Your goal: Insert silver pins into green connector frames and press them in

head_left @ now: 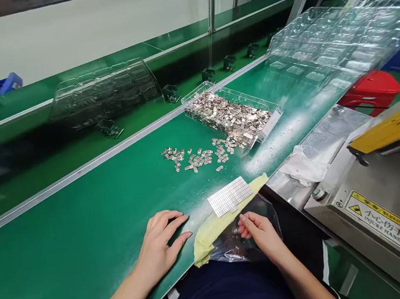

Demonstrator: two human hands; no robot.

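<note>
My left hand (164, 241) rests on the green work surface, thumb and fingers apart with nothing between them. My right hand (259, 232) is closed in a pinch above a clear plastic bag (229, 252) at the table edge; what the fingertips hold, if anything, is too small to make out. Just beyond it lies a flat block of small silver metal pieces (230, 195) set in neat rows, on a yellow cloth (214, 229). Loose metal pieces (198, 160) are scattered farther back, beside a clear tray (273, 123) heaped with more of them.
At right stands a machine (346, 185) with a hand-injury warning label (377, 219) and a yellow bar. A crumpled white cloth (305, 164) lies on its metal plate. Stacked clear blister trays (342, 36) occupy the far right, above a red container (371, 91).
</note>
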